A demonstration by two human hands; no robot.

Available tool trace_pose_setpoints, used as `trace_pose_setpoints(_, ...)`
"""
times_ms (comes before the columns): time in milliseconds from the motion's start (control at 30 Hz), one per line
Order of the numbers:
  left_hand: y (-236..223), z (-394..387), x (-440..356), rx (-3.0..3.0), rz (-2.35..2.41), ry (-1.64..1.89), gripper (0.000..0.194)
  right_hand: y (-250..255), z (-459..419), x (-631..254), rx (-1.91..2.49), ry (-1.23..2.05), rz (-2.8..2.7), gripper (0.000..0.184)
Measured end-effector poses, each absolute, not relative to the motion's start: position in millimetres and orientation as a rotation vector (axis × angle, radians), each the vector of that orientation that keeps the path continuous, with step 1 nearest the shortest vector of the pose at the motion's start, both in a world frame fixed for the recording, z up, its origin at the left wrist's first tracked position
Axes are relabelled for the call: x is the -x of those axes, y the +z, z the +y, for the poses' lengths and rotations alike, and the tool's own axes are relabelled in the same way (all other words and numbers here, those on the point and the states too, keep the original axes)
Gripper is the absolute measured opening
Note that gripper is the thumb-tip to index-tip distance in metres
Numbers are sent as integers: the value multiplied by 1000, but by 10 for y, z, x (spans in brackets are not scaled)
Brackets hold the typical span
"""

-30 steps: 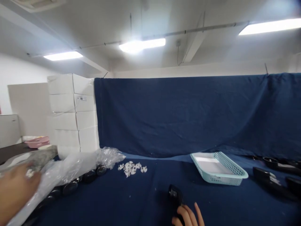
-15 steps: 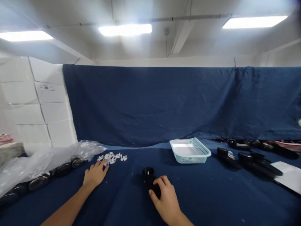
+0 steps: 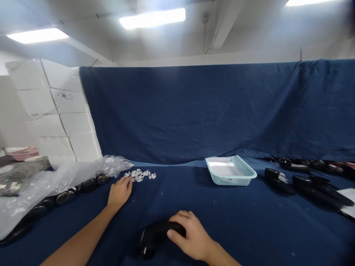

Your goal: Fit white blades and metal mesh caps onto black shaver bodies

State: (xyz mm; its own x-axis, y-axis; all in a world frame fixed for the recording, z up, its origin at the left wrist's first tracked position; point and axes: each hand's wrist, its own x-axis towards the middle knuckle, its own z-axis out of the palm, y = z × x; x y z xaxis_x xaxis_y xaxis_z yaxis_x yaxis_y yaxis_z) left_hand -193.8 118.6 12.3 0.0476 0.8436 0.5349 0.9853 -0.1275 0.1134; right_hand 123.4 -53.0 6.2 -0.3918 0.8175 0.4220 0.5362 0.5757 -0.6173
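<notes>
My right hand (image 3: 190, 236) is closed round a black handle-shaped part (image 3: 151, 239) that lies on the blue cloth near the front edge. My left hand (image 3: 119, 192) reaches forward with its fingertips at the edge of a small heap of white plastic clips (image 3: 140, 175); the fingers lie flat and slightly curled, holding nothing I can see.
A pale green mesh basket (image 3: 241, 176) stands at the back, right of centre. Several black parts (image 3: 305, 183) lie at the right. On the left, clear plastic film (image 3: 63, 177) covers a row of dark round parts (image 3: 65, 195). White cartons (image 3: 61, 111) are stacked behind.
My right hand has pulled the black part toward me and turned it onto its side. My left hand moved a little forward, up to the clips. The view tilted down slightly.
</notes>
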Motion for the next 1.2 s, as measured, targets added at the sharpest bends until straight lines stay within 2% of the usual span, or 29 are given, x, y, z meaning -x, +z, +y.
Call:
trace_pose_setpoints(100,170,1016,1830,2124,-1755,-888,39,24,-532,-1184,1152,384,-2103,13)
trace_pose_setpoints(467,363,324,1063,2313,-1500,-1510,33,-4,-591,-1269,1659,315,-1823,37)
trace_pose_setpoints(633,309,-2,689,2463,-1349,-1565,29,74,-743,-1772,1847,367,-1752,45)
trace_pose_setpoints(767,377,-199,321,2849,-1086,-1485,26,115,-1089,-2114,1934,477,-1800,51)
trace_pose_setpoints(867,455,-308,65,3014,-1141,-1533,26,138,-1240,-2241,1981,498,-1832,52)
trace_pose_setpoints(967,477,-399,-79,3047,-1223,-1605,25,170,-1190,-2268,1833,573,-1683,47)
trace_pose_setpoints(1067,427,-496,-80,3028,-1125,-1557,25,175,-1078,-2196,1485,674,-1448,36)
trace_pose_setpoints(1200,352,-641,10,2875,-785,-1415,36,68,-1100,-2053,1222,409,-1541,24)
